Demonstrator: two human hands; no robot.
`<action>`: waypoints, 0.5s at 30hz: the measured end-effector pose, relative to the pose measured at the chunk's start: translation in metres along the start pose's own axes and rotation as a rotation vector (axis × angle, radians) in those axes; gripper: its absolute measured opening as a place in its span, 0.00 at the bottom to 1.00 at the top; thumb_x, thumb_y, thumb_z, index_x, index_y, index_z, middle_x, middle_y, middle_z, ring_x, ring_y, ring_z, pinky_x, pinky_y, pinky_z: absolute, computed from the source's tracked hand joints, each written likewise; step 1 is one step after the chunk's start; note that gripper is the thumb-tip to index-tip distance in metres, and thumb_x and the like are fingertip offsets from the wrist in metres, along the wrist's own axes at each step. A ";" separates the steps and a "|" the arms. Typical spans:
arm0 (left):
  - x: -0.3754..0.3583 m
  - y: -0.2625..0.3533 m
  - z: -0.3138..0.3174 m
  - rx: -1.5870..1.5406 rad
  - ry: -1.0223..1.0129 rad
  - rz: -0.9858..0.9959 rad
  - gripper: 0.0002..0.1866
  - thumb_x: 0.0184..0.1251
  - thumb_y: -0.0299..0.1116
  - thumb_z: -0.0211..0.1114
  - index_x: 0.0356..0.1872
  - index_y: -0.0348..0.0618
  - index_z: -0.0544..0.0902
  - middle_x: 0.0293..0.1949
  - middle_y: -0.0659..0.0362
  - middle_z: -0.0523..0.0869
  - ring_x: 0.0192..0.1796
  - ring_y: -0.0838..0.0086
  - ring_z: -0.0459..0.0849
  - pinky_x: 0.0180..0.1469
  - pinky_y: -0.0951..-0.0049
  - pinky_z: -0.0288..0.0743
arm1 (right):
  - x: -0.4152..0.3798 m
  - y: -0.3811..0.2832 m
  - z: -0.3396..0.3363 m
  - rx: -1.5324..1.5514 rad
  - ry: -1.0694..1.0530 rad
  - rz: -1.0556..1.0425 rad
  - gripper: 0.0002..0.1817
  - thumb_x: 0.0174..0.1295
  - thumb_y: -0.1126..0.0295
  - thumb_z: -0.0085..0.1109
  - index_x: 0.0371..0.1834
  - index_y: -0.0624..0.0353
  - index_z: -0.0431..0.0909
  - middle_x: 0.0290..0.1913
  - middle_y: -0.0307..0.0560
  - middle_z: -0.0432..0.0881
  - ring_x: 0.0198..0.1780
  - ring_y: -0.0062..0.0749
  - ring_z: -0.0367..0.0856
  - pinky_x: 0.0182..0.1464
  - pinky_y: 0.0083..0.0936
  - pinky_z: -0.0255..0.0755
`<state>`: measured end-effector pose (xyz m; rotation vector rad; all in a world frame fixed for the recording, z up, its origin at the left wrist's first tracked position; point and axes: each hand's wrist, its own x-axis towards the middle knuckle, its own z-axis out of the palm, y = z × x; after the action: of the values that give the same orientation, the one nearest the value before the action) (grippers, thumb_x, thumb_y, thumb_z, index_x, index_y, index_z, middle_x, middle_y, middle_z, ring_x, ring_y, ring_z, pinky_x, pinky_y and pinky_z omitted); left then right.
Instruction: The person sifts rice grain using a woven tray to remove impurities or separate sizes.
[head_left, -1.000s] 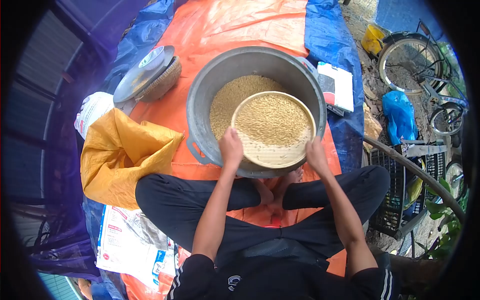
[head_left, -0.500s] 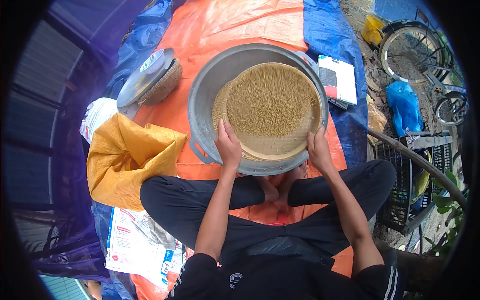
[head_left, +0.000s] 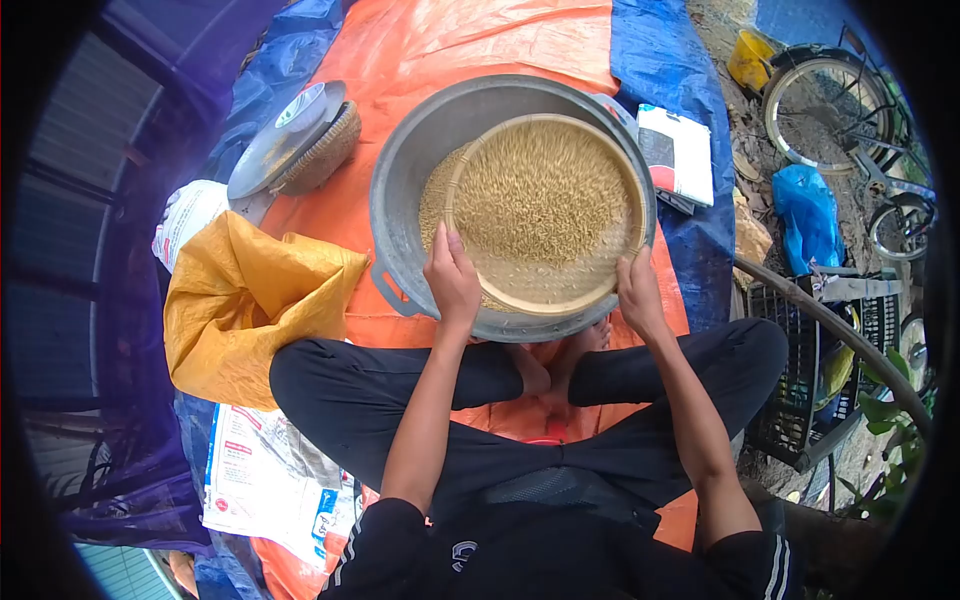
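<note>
My left hand (head_left: 453,284) is closed on the near left rim of a round woven winnowing basket (head_left: 545,288). My right hand (head_left: 641,294) grips the same basket at its near right rim. Tan grain (head_left: 540,190) lies spread over the far and middle part of it, blurred by motion, while the near part shows bare weave. Beneath the basket stands a big grey basin (head_left: 391,200) with side handles. More of the grain shows inside the basin at the left, and the basket hides the remainder.
An orange tarp (head_left: 440,50) lies under the basin, with blue tarp (head_left: 665,60) beside it. Left are a yellow sack (head_left: 250,310) and a woven basket (head_left: 330,155) under a lid. White printed sacks (head_left: 265,480), a blue bag (head_left: 805,215), a black crate (head_left: 780,400) and a bicycle (head_left: 825,110) surround me.
The grain in the winnowing basket has shifted and its spread looks different. Both hands keep their hold on the rim. The whole view has shifted slightly.
</note>
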<state>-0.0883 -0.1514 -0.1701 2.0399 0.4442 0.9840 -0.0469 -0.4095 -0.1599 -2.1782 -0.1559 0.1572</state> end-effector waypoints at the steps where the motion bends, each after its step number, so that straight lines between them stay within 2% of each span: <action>1: -0.001 0.000 0.001 -0.004 0.000 0.000 0.15 0.74 0.33 0.45 0.35 0.31 0.75 0.29 0.37 0.80 0.37 0.38 0.78 0.38 0.48 0.67 | 0.000 0.007 0.002 -0.003 0.002 0.000 0.16 0.70 0.65 0.41 0.39 0.73 0.59 0.32 0.79 0.75 0.40 0.73 0.75 0.42 0.53 0.68; 4: -0.003 -0.006 -0.002 0.121 -0.278 -0.228 0.13 0.74 0.31 0.45 0.35 0.33 0.75 0.29 0.37 0.79 0.37 0.39 0.78 0.38 0.48 0.67 | 0.004 0.031 0.017 -0.132 -0.041 -0.022 0.16 0.70 0.65 0.41 0.38 0.72 0.59 0.32 0.78 0.75 0.40 0.74 0.75 0.43 0.54 0.68; 8: -0.011 -0.017 0.001 0.098 -0.308 -0.242 0.13 0.73 0.31 0.46 0.35 0.33 0.75 0.29 0.37 0.79 0.37 0.39 0.78 0.37 0.48 0.67 | 0.003 0.038 0.015 -0.145 -0.046 0.003 0.16 0.70 0.65 0.41 0.38 0.73 0.60 0.33 0.79 0.75 0.41 0.73 0.75 0.43 0.54 0.68; 10: -0.018 -0.022 0.003 0.128 -0.405 -0.341 0.14 0.73 0.33 0.46 0.41 0.33 0.78 0.30 0.40 0.81 0.37 0.43 0.79 0.39 0.54 0.70 | 0.009 0.033 0.008 -0.166 -0.033 0.066 0.17 0.70 0.64 0.41 0.39 0.74 0.63 0.34 0.79 0.75 0.41 0.72 0.76 0.42 0.53 0.69; 13: -0.025 -0.016 0.009 0.114 -0.406 -0.315 0.15 0.73 0.34 0.47 0.41 0.33 0.78 0.32 0.41 0.82 0.38 0.45 0.81 0.40 0.55 0.71 | 0.021 0.034 0.003 -0.140 -0.008 0.163 0.19 0.69 0.64 0.41 0.41 0.76 0.64 0.34 0.79 0.76 0.42 0.70 0.77 0.42 0.53 0.69; 14: -0.016 -0.019 0.007 0.020 -0.393 -0.409 0.16 0.73 0.35 0.47 0.38 0.32 0.78 0.31 0.40 0.82 0.37 0.45 0.81 0.40 0.55 0.71 | 0.011 0.034 0.006 -0.134 -0.011 0.114 0.18 0.68 0.64 0.42 0.40 0.75 0.65 0.34 0.77 0.77 0.41 0.67 0.79 0.42 0.50 0.70; 15: -0.008 -0.025 0.005 0.013 -0.390 -0.413 0.16 0.73 0.35 0.47 0.38 0.32 0.78 0.31 0.40 0.82 0.37 0.45 0.81 0.40 0.55 0.71 | 0.004 0.024 0.009 -0.143 -0.011 0.111 0.18 0.68 0.64 0.42 0.40 0.75 0.65 0.34 0.77 0.77 0.41 0.67 0.79 0.42 0.50 0.70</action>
<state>-0.0890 -0.1437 -0.1956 1.9798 0.6253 0.3275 -0.0431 -0.4152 -0.1851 -2.3297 -0.0536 0.2265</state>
